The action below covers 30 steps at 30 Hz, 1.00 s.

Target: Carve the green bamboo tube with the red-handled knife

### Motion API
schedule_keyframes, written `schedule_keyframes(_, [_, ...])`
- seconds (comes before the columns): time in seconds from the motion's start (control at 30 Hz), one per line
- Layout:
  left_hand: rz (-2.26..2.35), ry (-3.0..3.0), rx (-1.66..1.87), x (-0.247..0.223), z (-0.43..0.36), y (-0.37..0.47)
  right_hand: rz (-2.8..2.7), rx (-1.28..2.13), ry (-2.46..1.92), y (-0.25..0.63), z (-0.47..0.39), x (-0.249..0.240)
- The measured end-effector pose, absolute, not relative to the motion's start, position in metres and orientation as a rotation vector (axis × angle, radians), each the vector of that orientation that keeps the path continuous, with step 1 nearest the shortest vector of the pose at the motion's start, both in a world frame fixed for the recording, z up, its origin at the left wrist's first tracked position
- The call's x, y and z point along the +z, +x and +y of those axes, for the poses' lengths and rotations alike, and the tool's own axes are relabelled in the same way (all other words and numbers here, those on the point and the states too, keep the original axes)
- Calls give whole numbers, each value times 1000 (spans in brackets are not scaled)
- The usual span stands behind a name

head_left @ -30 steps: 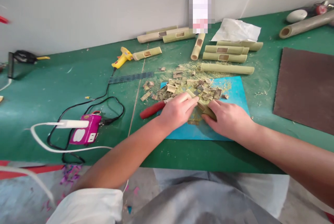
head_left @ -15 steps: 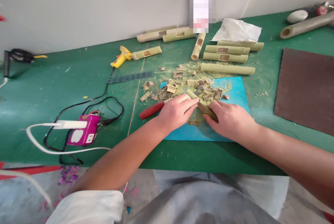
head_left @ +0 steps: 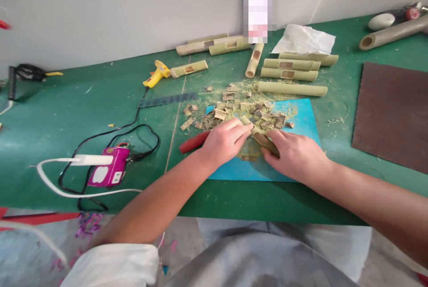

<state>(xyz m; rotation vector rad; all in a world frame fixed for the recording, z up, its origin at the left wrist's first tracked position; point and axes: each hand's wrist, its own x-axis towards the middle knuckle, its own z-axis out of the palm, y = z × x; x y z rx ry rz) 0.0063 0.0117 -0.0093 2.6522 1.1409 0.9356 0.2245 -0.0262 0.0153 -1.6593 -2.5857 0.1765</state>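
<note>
A short bamboo tube [head_left: 262,140] lies slantwise over the blue mat [head_left: 284,174], with a darker patch along its upper side. My left hand [head_left: 224,141] closes its fingers on the tube near the far end. Around the near end, my right hand [head_left: 294,152] is wrapped, thumb on the near side. From under my left hand sticks out the red handle [head_left: 194,141] of a tool; the rest of it is hidden. Cut bamboo chips [head_left: 220,114] and yellowish dust are heaped just beyond my hands.
Notched bamboo tubes [head_left: 289,75] lie behind the chips. On the left are a yellow glue gun [head_left: 157,74], a magenta power adapter [head_left: 109,167] and looping cords. A brown sheet [head_left: 391,115] lies right; a white tissue [head_left: 304,39] rests at the back.
Both hands stay on the bamboo tube with hardly any movement. My left hand has shifted very slightly and covers a bit more of the red-handled tool. The view has moved a little.
</note>
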Motion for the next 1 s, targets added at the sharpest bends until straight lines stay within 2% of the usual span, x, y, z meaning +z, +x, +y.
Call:
schedule_keyframes(0.53, [1126, 2595, 1035, -7, 14, 4, -2603, 167, -1588, 227, -26, 13])
schedule_keyframes(1.0, [1151, 2576, 978, -5, 13, 6, -2636, 96, -1579, 226, -26, 13])
